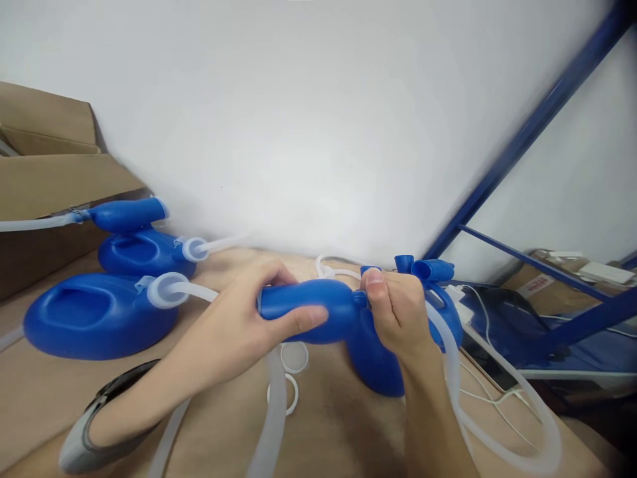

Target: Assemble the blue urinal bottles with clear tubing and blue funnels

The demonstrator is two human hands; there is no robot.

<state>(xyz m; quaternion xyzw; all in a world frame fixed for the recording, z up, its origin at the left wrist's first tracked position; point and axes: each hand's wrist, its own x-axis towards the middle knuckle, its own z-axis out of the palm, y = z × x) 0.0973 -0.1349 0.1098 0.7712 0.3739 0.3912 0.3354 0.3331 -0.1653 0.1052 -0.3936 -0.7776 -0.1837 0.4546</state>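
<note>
Bare forearms (425, 418) reach in from the lower edge, a grey-and-black band (77, 438) around the left one, and it's two-handed action at the centre! Left hand (253, 302) wraps the wide end of a blue bottle-shaped piece (311, 302), thumb along its near side, probably to keep the body steady. Right hand (398, 309) is clenched tightly at the narrow neck, a grip that looks suited to pushing or twisting; whether a tube end sits inside those fingers, I cannot tell. The piece is held level, off the desk (338, 441), in front of a blue container (375, 362). Just below lie a white disc (294, 357) and a white ring (292, 401), close by, perhaps for easy reach. Out right, a milky hose (551, 431) loops wide. Over left, two blue jugs (104, 318) wear pale caps (166, 292), near a cardboard box (50, 179). Brown covers the work surface, a plain white wall (308, 133) stands behind, and a blue metal frame (527, 126) slants down the right.
</note>
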